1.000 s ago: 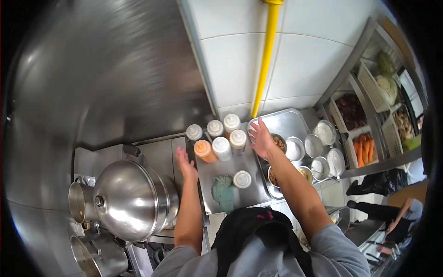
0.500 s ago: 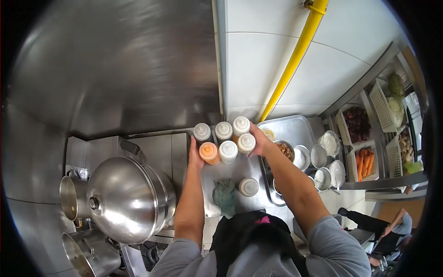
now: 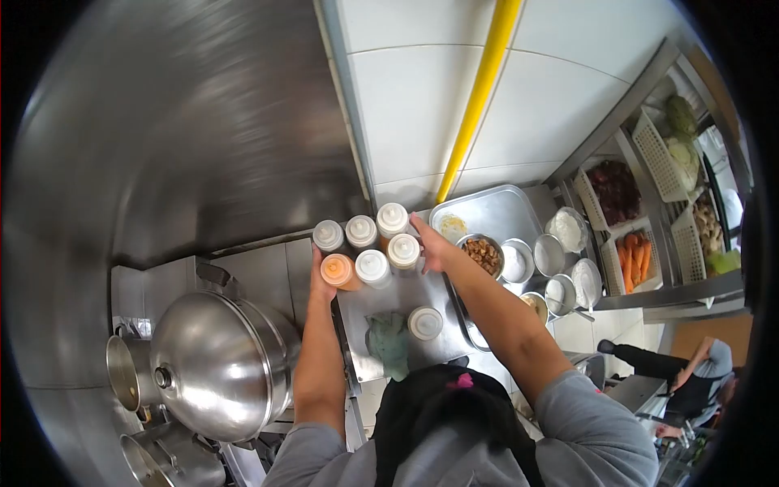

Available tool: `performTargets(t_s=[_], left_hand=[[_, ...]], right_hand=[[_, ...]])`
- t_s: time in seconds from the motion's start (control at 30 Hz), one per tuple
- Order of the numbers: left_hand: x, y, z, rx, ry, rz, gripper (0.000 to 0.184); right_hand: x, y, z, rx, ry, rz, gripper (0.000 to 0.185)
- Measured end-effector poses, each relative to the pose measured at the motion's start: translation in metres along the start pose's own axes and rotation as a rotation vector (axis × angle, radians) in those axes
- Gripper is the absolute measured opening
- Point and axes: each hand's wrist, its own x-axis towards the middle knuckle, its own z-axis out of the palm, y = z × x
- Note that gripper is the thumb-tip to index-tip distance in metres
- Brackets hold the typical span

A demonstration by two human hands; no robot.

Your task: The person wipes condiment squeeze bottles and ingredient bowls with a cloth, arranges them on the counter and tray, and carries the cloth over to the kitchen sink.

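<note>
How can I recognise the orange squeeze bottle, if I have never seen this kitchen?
Find the big domed steel pot on the left. To its right, six squeeze bottles stand in two rows. The orange squeeze bottle ends the nearer row, beside the left hand; its top alone looks orange, its neighbours' whitish.

**Blind spots at your station**

Your left hand (image 3: 321,277): most fingers out of sight beside the orange squeeze bottle (image 3: 338,271); grip unreadable. Your right hand (image 3: 433,247): fingers partly hidden, grip unclear. Your bare right forearm (image 3: 507,329) covers part of the shallow silver metal tray (image 3: 497,204). Big round steel pot (image 3: 281,345): contents hidden under its domed lid (image 3: 213,365). Yellow wall pipe (image 3: 479,105) runs off your top edge; the handled steel pot (image 3: 185,454), lower left, is cut by the bottom. Grey-sleeved co-worker (image 3: 714,375): handwork too small to make out.
</note>
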Motion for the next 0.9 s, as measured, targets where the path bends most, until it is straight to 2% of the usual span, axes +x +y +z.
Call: performTargets(t_s=[0.03,0.1,0.13,0.17,0.23,0.27,0.3,0.37,0.4,0.43,0.47,0.53,0.6,0.63,0.7,0.77,0.83,0.9], left_hand=[[-0.001,0.000,-0.001,0.007,-0.007,-0.009,0.061],[-0.005,0.002,0.002,-0.034,0.015,-0.029,0.059],[-0.010,0.002,0.008,-0.013,0.012,0.027,0.060],[-0.010,0.001,0.007,-0.007,0.003,0.019,0.060],[-0.011,-0.003,0.005,-0.004,0.124,0.158,0.063],[-0.026,0.002,0.018,-0.054,0.147,0.233,0.066],[-0.026,0.000,0.007,-0.039,0.273,0.266,0.065],[-0.043,-0.007,-0.006,0.029,0.524,0.325,0.061],[-0.064,-0.011,-0.007,0.085,0.651,0.349,0.057],[-0.078,-0.021,-0.010,0.167,0.789,0.391,0.046],[-0.098,-0.034,-0.010,0.279,0.812,0.436,0.034],[-0.127,-0.070,-0.026,0.485,0.554,0.605,0.016],[-0.173,-0.092,0.011,0.886,0.294,0.693,0.012],[-0.189,-0.103,0.023,0.896,0.258,0.681,0.012],[-0.208,-0.122,0.038,0.973,0.069,0.493,0.015],[-0.212,-0.142,0.040,0.945,0.016,0.469,0.015],[-0.217,-0.159,0.035,0.912,-0.018,0.446,0.014],[-0.222,-0.173,0.021,1.038,-0.050,0.309,0.014]], right_hand=[[-0.006,0.004,-0.004,0.012,0.006,-0.002,0.091],[-0.030,0.014,-0.012,-0.120,0.097,-0.246,0.085],[-0.052,0.017,-0.020,-0.131,0.074,-0.329,0.078],[-0.077,0.027,-0.026,-0.121,0.083,-0.331,0.078],[-0.120,0.063,-0.035,-0.110,-0.010,-0.684,0.079],[-0.132,0.089,-0.038,-0.253,-0.017,-0.799,0.080],[-0.142,0.112,-0.039,-0.395,-0.021,-0.911,0.081],[-0.179,0.118,-0.027,-0.818,-0.050,-0.993,0.086],[-0.174,0.131,-0.026,-0.807,-0.020,-0.994,0.086],[-0.160,0.145,-0.027,-0.853,-0.011,-1.005,0.087],[-0.150,0.152,-0.028,-0.899,-0.001,-1.014,0.088],[-0.145,0.153,-0.028,-0.871,0.024,-1.002,0.088],[-0.155,0.150,-0.033,-0.859,0.040,-1.022,0.086],[-0.165,0.152,-0.039,-0.843,0.076,-1.016,0.086],[-0.189,0.155,-0.056,-0.804,0.139,-1.076,0.079],[-0.220,0.159,-0.085,-0.613,0.226,-0.871,0.049],[-0.238,0.176,-0.124,-0.424,0.504,-0.912,0.019],[-0.245,0.204,-0.180,-0.219,0.761,-0.790,0.011]])
